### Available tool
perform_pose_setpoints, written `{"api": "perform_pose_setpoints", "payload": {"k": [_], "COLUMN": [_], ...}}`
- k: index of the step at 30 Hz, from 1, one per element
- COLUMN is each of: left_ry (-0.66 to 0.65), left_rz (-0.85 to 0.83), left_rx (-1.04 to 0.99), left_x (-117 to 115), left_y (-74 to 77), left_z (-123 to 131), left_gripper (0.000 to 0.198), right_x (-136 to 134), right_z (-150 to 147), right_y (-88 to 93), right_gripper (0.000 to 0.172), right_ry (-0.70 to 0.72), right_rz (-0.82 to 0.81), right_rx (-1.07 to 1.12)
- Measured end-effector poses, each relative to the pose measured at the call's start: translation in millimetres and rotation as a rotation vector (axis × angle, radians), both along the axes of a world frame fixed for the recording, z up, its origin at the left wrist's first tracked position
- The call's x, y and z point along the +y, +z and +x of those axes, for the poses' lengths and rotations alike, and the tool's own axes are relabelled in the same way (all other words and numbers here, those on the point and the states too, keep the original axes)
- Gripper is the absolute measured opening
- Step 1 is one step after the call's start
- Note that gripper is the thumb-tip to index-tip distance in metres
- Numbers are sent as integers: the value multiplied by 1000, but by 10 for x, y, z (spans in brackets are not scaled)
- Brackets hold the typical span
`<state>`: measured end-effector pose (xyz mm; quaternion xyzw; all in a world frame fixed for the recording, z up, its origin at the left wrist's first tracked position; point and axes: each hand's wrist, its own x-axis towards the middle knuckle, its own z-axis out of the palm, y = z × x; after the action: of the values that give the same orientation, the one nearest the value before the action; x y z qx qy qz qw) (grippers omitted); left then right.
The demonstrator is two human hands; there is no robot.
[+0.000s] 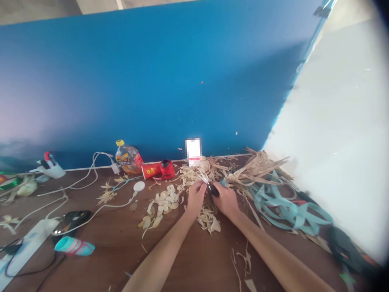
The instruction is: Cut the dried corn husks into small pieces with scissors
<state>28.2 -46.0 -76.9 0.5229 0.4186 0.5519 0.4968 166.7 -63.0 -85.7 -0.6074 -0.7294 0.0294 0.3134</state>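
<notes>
My right hand (pixel 225 198) is closed around the black handles of a pair of scissors (pixel 214 190), whose metal blades point up and to the left. Close beside it, my left hand (pixel 196 198) is closed in a pinch near the blades. Whatever lies between its fingertips is too small to make out. Pale curled shavings (pixel 190 176) are heaped just beyond both hands, and more pale scraps (pixel 209 221) lie beneath them. Left of my left hand is a loose pile of cream petal-shaped pieces (pixel 164 202).
Dried husk-like leaves (pixel 258 168) and a tangled turquoise ribbon (pixel 291 209) lie to the right. Behind stand a yellow-capped bottle (pixel 127 158) and a toppled red cup (pixel 151 170), against a blue partition (pixel 152 81). Cables and a power strip (pixel 27 247) occupy the left side.
</notes>
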Motion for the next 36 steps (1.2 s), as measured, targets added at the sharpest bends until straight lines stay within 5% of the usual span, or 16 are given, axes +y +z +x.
{"api": "perform_pose_setpoints", "payload": {"k": [7, 22, 27, 36], "left_ry": [90, 2, -26, -1], "left_rz": [-200, -206, -241, -209], "left_rx": [-306, -629, -587, -480], "left_x": [108, 124, 113, 55], "left_y": [-47, -16, -21, 34], "left_z": [-8, -82, -70, -4], "left_gripper": [27, 23, 24, 25], "right_x": [122, 257, 251, 225], "right_z": [-100, -73, -63, -56], "right_y": [66, 66, 90, 119], "right_gripper": [38, 45, 36, 27], "right_ry": [52, 153, 307, 311], "right_rz": [40, -78, -82, -80], "right_rx": [71, 318, 360, 372]}}
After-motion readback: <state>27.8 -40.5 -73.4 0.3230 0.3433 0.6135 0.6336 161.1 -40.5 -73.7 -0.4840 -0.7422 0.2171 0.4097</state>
